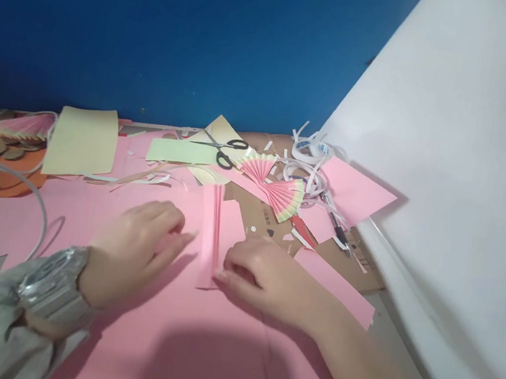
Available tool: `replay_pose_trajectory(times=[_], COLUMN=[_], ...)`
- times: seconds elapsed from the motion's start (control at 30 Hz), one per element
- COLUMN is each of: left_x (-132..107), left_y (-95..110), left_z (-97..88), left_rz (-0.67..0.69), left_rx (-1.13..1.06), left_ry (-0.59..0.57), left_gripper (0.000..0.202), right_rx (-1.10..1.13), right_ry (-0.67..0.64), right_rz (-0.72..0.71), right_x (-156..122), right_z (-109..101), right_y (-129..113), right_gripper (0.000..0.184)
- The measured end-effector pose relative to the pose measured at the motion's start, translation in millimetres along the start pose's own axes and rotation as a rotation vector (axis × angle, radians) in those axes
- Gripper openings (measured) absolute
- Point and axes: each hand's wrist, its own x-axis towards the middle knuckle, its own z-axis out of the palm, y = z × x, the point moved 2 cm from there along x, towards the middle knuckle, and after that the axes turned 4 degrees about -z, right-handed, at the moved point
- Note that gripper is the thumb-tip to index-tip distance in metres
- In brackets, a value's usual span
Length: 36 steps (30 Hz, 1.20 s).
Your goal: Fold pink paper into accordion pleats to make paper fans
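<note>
A narrow strip of pink paper (216, 228), pleated along its left side, lies on a large pink sheet (193, 344). My right hand (264, 276) pinches the near end of the strip with closed fingers. My left hand (139, 245), a metal watch on its wrist, rests on the pink sheet just left of the strip, its fingers together and pointing at the pleats. Motion blur hides whether the left fingertips touch the strip.
Two finished pink and yellow paper fans (276, 186) lie behind the strip. Black-handled scissors (225, 148) rest on pale green paper (178, 151). A yellow sheet (81, 141), white tape scraps (307, 153), a pen (337, 226) and a big white board (461, 181) surround the work.
</note>
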Motion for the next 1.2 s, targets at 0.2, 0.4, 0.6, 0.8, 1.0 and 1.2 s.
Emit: replay_pose_trajectory(times=[0.2, 0.4, 0.6, 0.8, 1.0, 1.2], left_x=[-15, -14, -5, -12, -16, -13], left_y=[27, 18, 10, 19, 22, 17], left_z=[12.4, 14.5, -2.9, 13.2, 20.6, 13.9], left_rz=[-0.094, -0.037, 0.126, 0.133, 0.178, 0.081], left_rx=[0.040, 0.091, 0.095, 0.075, 0.168, 0.158], left_ry=[-0.257, -0.346, -0.413, -0.269, -0.268, -0.334], left_gripper=[0.041, 0.021, 0.013, 0.017, 0.017, 0.021], right_rx=[-0.087, -0.252, -0.303, -0.351, -0.372, -0.319], right_ry=[0.113, 0.267, 0.197, 0.132, 0.120, 0.073], right_rz=[-0.065, -0.110, -0.176, -0.203, -0.176, -0.052], right_x=[8, 7, 8, 7, 7, 8], right_z=[3, 10, 16, 22, 23, 16], right_y=[2, 13, 9, 2, -1, -1], right_gripper=[0.017, 0.028, 0.011, 0.009, 0.009, 0.012])
